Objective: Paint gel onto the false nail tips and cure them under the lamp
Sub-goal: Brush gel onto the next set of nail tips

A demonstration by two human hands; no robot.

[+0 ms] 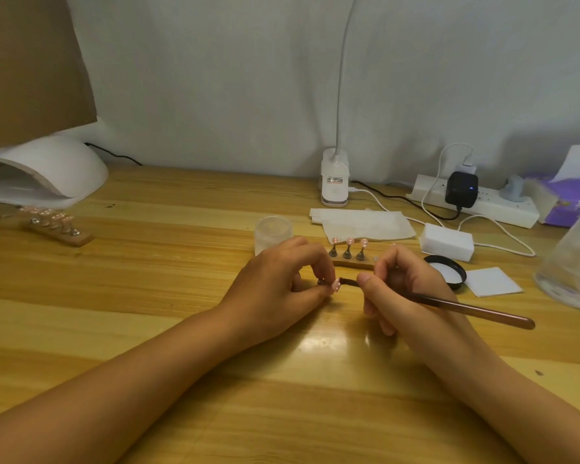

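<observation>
My left hand (282, 279) pinches a small stand with a pink false nail tip (436, 287) low over the wooden table. My right hand (406, 289) grips a brown gel brush (476, 311), and its bristle end touches that tip. Just behind my hands a wooden holder (352, 262) carries three more pink tips (349, 242) on dark stands. A second wooden holder with several tips (52, 226) lies at the far left in front of the white curing lamp (44, 172).
A frosted jar (272, 234) stands behind my left hand. Paper wipes (362, 222), a white block (446, 242), a black lid (446, 271) and a white pad (491, 281) lie to the right. A clip desk lamp (335, 182), power strip (476, 200) and clear bottle (573, 262) stand further back.
</observation>
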